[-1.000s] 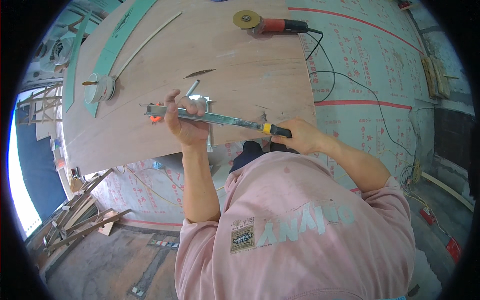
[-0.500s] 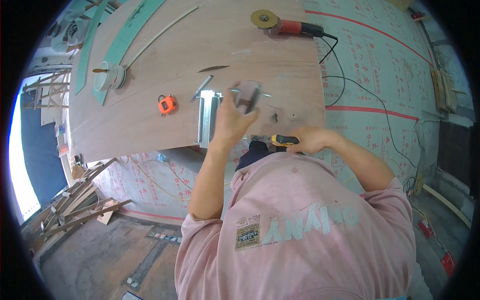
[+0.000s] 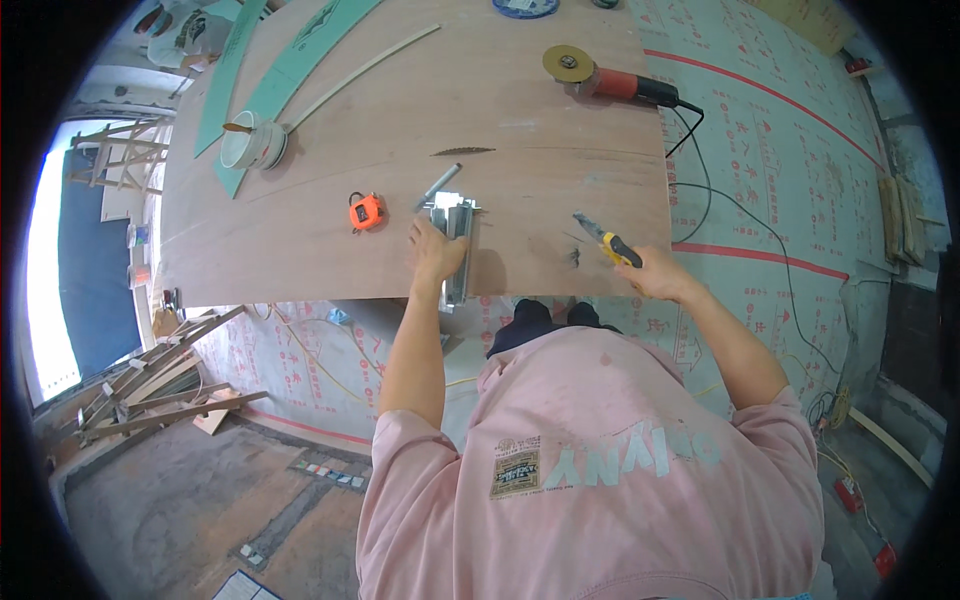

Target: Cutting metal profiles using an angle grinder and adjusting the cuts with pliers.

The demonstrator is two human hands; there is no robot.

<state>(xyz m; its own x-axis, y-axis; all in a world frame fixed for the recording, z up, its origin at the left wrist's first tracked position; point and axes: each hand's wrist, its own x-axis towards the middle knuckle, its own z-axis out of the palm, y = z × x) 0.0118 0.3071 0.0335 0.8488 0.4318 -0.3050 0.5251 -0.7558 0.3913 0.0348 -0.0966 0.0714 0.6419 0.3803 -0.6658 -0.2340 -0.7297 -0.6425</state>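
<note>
Silvery folded sheet-metal channel (image 3: pixel 455 250) lies on the pale brown plywood surface (image 3: pixel 300 230), its long axis running near-to-far, with the near end poking just past the near edge of the board. The left hand (image 3: pixel 435 252) rests on the channel's left flank, fingers spread flat and pressing it down rather than closed around it. The right hand (image 3: pixel 655 275) is off to the right of the channel, well apart from it, clenched around a yellow-and-black utility knife (image 3: pixel 608 240) whose blade points far and left, toward the channel. So the left hand is the one on the piece, and the knife hand would have to travel leftward across bare board to reach it.

Just beyond the channel's far end lies a short grey metal rod (image 3: pixel 438 186), tilted. An orange tape measure (image 3: pixel 366 211) sits just left of the left hand. Farther out, a thin dark sliver (image 3: pixel 462 152) lies on the plywood. Near the far right corner rests a red-bodied angle grinder with a yellowish disc (image 3: pixel 600 78), its black cord (image 3: pixel 700 190) trailing off the right edge onto the printed pink floor sheeting (image 3: pixel 800 170). At the far left stand a white round tub (image 3: pixel 250 145) and curved green strips (image 3: pixel 290 70)
</note>
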